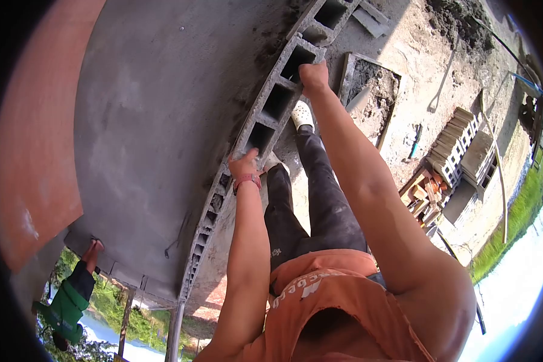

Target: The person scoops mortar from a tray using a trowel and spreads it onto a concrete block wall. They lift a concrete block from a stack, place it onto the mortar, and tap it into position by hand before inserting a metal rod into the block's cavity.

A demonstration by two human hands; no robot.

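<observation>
A grey hollow concrete block [277, 99] lies in line with a row of similar blocks [208, 223] along the edge of a grey concrete slab [163, 108]. My left hand [245, 166], with a red wristband, grips the block's near end. My right hand [314, 78] grips its far end. Between my arms I see my orange shirt, dark trousers and a white shoe [301, 114] beside the block row.
A mortar tray [377, 90] with a trowel sits on the sandy ground right of my feet. Stacked blocks [458, 145] and wooden pieces [422, 196] stand further right. Another person in green [69, 301] stands at the slab's far edge, lower left.
</observation>
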